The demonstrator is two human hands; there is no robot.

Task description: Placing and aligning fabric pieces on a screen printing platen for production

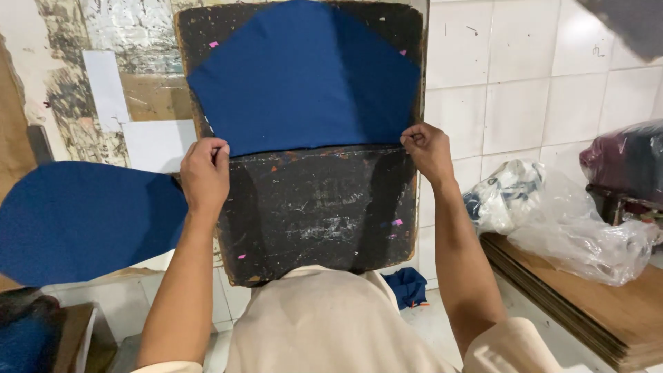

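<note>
A blue fabric piece (304, 76) with a curved top lies flat on a black, scuffed board (324, 214) that leans on my lap. My left hand (204, 173) pinches the fabric's lower left corner. My right hand (426, 148) pinches its lower right corner. Both hands hold the straight bottom edge taut against the board. A second blue fabric piece (83, 221) of similar shape lies to the left, partly under my left wrist.
White tiled wall (525, 83) behind and to the right. A clear plastic bag (573, 228) with cloth rests on stacked brown boards (608, 311) at right. A dark red bundle (625, 159) sits far right. A blue scrap (407, 287) lies on the floor.
</note>
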